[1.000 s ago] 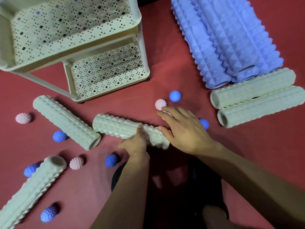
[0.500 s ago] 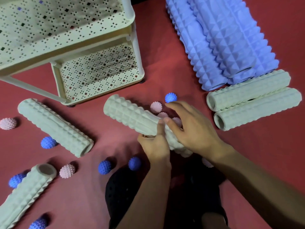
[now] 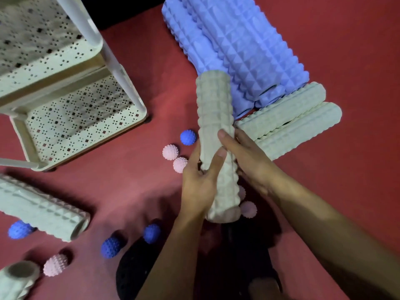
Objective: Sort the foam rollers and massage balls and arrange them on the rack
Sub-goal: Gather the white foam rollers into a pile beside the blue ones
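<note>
Foam in both my hands: my left hand point(image 3: 198, 180) and right hand point(image 3: 249, 161) each wrap their fingers round one pale roller point(image 3: 216, 135), lifted off the floor and pointing away from me.

I think the job has only just started. The rack point(image 3: 71, 100) sits far left, and the shelves I can see hold nothing. Blue rollers point(image 3: 238, 46) lie packed together far right, with two more pale rollers point(image 3: 292, 124) just beside them, so some sorting looks done. Still left on the floor: a pale roller on the left point(image 3: 43, 208), another at the near left corner point(image 3: 17, 280), and blue balls point(image 3: 188, 137) and pink balls point(image 3: 171, 152) all around. Two pink balls touch each other near my left hand.

The floor point(image 3: 357, 191) is red and soft-looking. The room past it is dark, so I cannot tell more.
</note>
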